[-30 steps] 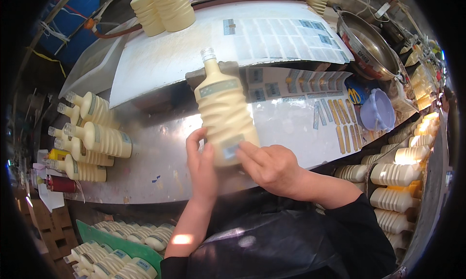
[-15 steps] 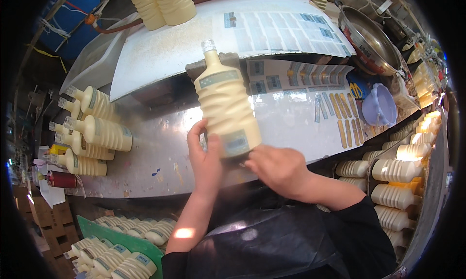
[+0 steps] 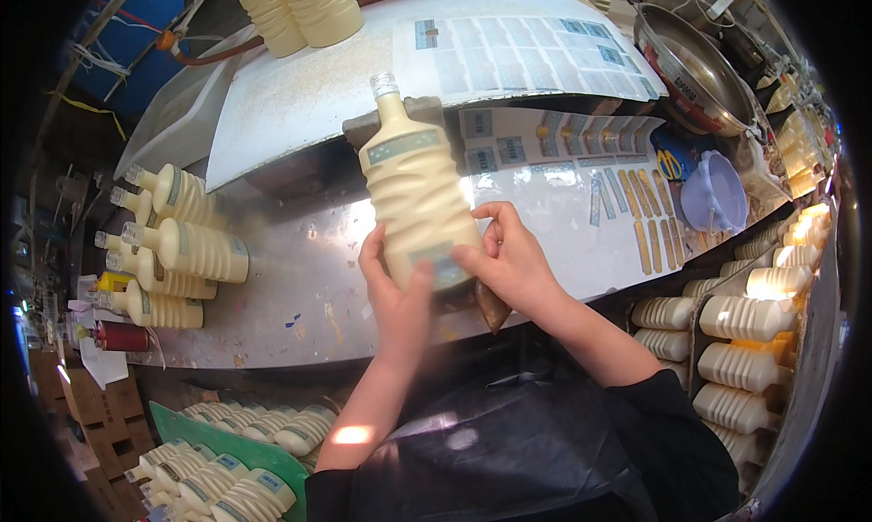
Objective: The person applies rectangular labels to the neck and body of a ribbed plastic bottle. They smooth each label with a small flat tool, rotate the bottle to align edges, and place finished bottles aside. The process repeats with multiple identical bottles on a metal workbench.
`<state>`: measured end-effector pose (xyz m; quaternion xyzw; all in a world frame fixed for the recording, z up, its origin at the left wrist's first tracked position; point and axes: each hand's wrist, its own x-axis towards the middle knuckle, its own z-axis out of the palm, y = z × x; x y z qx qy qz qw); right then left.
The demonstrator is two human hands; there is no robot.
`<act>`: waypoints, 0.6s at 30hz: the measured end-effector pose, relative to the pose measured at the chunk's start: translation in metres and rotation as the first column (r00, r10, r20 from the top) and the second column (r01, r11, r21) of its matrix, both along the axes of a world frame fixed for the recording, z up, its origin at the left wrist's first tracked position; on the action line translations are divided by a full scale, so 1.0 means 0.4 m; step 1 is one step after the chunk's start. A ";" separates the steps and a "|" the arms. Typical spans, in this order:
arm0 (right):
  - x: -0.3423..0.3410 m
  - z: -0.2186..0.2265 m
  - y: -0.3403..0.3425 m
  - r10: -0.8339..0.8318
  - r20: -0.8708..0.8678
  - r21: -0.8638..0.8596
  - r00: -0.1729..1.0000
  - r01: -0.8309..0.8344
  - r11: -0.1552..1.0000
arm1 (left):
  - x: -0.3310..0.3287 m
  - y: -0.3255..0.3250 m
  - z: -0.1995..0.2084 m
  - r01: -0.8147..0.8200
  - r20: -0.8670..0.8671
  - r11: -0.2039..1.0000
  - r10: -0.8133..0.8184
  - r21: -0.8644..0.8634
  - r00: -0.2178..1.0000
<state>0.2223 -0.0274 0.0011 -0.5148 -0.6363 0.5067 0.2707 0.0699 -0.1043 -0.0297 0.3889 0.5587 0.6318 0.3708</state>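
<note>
A cream bottle [image 3: 415, 191] with wavy ridges and a clear neck leans back on a grey-brown rest, its neck away from me. It has a blue-grey label band at the shoulder and a blue-grey label [image 3: 442, 266] near its base. My left hand [image 3: 397, 281] grips the lower left side, thumb on the front by the label. Holding the lower right side is my right hand [image 3: 507, 254], its thumb pressed on the label's right part. Beneath that hand a brown pointed piece [image 3: 493, 306] shows at the table edge; I cannot tell what it is.
Several labelled bottles [image 3: 195, 250] lie stacked at the table's left. Label sheets [image 3: 518, 59] and gold strips [image 3: 647, 195] lie toward the right, near a lilac bucket [image 3: 711, 192] and a metal pan [image 3: 695, 68]. More bottles fill a green-edged container [image 3: 232, 436] and a right-hand rack [image 3: 740, 368].
My right hand has moved up from below the bottle's base to its lower right side, thumb now on the label. The brown pointed piece has come into view. My left hand stays on the bottle.
</note>
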 end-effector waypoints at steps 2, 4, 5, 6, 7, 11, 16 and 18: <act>0.003 -0.003 0.001 0.012 0.008 0.005 1.000 -0.012 1.000 | 0.000 0.001 0.001 0.000 -0.035 1.000 -0.001 -0.008 0.999; 0.003 0.009 0.006 0.036 0.037 0.008 0.999 -0.036 0.999 | -0.005 0.003 -0.007 -0.020 0.052 1.000 0.020 0.006 0.998; -0.003 0.025 0.004 0.048 0.110 0.020 0.993 -0.051 0.999 | -0.007 0.003 -0.009 -0.032 0.096 0.999 0.031 0.012 0.995; -0.014 0.049 0.000 0.060 0.182 0.031 0.981 -0.067 0.997 | -0.008 0.001 -0.009 -0.034 0.083 0.999 0.033 0.014 0.996; -0.019 0.065 -0.001 0.067 0.256 0.043 0.964 -0.080 0.996 | -0.008 0.002 -0.009 -0.033 0.073 0.999 0.031 0.019 0.997; -0.014 0.066 0.003 0.067 0.237 0.014 0.969 -0.073 0.997 | -0.001 0.003 -0.001 -0.033 0.004 0.999 0.033 -0.013 0.999; -0.006 0.046 0.003 0.063 0.195 0.029 0.979 -0.070 0.997 | 0.000 -0.001 0.001 -0.032 -0.024 0.999 0.032 0.010 0.999; -0.005 0.040 0.001 0.058 0.191 0.033 0.980 -0.065 0.997 | -0.001 -0.001 -0.002 -0.042 -0.024 0.999 0.042 0.020 0.999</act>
